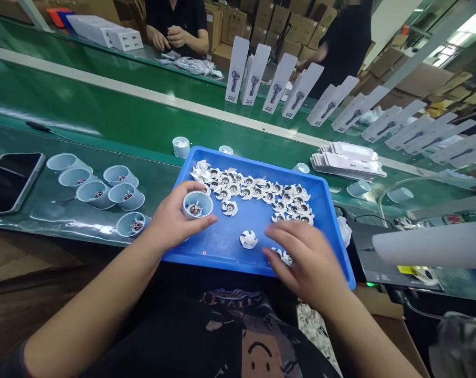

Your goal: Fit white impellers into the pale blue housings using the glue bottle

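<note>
My left hand point(178, 215) is wrapped round a light-blue fan housing point(198, 206), its open end up, with a small motor part visible inside. It is held over the left side of a blue tray point(218, 258). Many white fan impellers point(257, 192) lie in the tray, mostly along its back and right. One impeller point(249, 239) sits alone near the middle, face up. Just right of it my right hand point(296, 252) hovers with thumb and fingers apart, slightly blurred. Nothing shows between those fingers.
Several similar housings point(126, 196) stand left of the tray, beside a tablet-like device point(13, 181). Across the green bench, white boxes point(277, 83) stand in a row, with flattened cartons point(346, 160) nearer. A white cylinder point(430, 245) juts in at right. Two people work opposite.
</note>
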`<state>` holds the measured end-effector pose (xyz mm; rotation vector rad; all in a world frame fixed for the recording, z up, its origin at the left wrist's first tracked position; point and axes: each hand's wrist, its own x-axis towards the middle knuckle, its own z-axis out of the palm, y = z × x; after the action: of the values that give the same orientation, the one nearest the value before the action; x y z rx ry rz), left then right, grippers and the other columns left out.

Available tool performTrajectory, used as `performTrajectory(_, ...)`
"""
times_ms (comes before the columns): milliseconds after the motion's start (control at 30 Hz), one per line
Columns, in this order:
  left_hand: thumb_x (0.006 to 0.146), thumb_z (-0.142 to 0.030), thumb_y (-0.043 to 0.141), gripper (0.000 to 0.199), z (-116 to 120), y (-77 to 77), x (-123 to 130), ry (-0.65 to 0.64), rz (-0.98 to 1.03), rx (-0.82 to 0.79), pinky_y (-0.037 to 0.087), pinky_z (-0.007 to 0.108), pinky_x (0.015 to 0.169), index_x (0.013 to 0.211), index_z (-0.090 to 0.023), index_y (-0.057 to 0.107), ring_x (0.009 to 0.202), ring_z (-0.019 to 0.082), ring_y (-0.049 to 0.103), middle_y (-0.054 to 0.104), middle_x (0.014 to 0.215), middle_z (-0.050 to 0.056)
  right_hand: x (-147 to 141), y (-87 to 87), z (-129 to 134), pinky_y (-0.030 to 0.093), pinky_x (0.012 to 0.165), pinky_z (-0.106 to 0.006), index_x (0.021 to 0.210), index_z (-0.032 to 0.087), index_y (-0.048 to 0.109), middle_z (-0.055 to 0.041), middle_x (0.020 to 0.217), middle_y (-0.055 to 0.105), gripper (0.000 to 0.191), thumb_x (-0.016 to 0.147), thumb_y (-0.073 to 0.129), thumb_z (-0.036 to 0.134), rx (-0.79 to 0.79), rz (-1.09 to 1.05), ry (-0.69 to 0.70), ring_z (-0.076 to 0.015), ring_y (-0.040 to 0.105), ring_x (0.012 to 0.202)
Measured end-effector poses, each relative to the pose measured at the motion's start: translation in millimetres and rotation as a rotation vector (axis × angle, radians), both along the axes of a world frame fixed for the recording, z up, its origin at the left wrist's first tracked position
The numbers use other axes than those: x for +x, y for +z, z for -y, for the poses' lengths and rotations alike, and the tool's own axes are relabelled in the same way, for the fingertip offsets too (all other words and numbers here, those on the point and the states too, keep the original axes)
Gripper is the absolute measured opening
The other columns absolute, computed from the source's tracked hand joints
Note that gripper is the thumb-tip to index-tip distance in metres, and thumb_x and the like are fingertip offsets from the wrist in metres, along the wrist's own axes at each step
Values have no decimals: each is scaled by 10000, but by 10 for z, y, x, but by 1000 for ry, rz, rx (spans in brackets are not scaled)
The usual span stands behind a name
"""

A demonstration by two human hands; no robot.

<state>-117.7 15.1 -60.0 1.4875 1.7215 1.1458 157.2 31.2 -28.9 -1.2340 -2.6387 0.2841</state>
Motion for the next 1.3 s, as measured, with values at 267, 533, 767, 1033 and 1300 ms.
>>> performTrajectory(267, 679, -336, 787, 487, 50, -23, 13, -142, -84, 55, 491, 447, 978, 1102, -236, 568, 1095, 278, 623, 663, 1169, 46, -599, -273, -250, 560, 811, -369, 1074, 137, 639, -61, 1012, 646, 189, 955, 641, 283, -230, 552, -36, -179, 640, 874)
performTrajectory(533, 771, -275, 674, 469, 117, -61, -4, -321, -194, 269, 432, 447, 1059, 1221, -223, 552, 1199, 271, 591, 657, 1258, 79, -550, -88, -290, 537, 705, -306, 1061, 159, 575, -58, 937, 642, 148, 917, 574, 195, -310, 119, -97, -158, 638, 751)
performTrajectory(767, 731, -306, 741, 422, 200, 3, 240, -382, -284, 279, 461, 449, 958, 1108, -221, 572, 1057, 286, 644, 705, 1109, 57, -547, 212, 48, 499, 634, -280, 1035, 203, 555, -30, 879, 620, 183, 899, 490, 305, -275, -391, 81, -136, 593, 684)
performTrajectory(1033, 759, -190, 607, 338, 327, 14, 412, -341, -308, 445, 492, 428, 920, 1091, -193, 544, 1007, 273, 661, 708, 1058, 75, -653, 338, 244, 463, 681, -317, 1027, 223, 692, -58, 980, 568, 183, 868, 650, 143, -16, -103, 112, -187, 578, 799)
performTrajectory(1300, 836, -247, 642, 316, 386, -2, 394, -245, -304, 609, 492, 414, 927, 1125, -201, 522, 967, 246, 669, 712, 1038, 75, -623, 348, 247, 464, 777, -368, 967, 235, 729, -62, 997, 532, 107, 887, 689, 177, 5, -292, 168, -203, 567, 879)
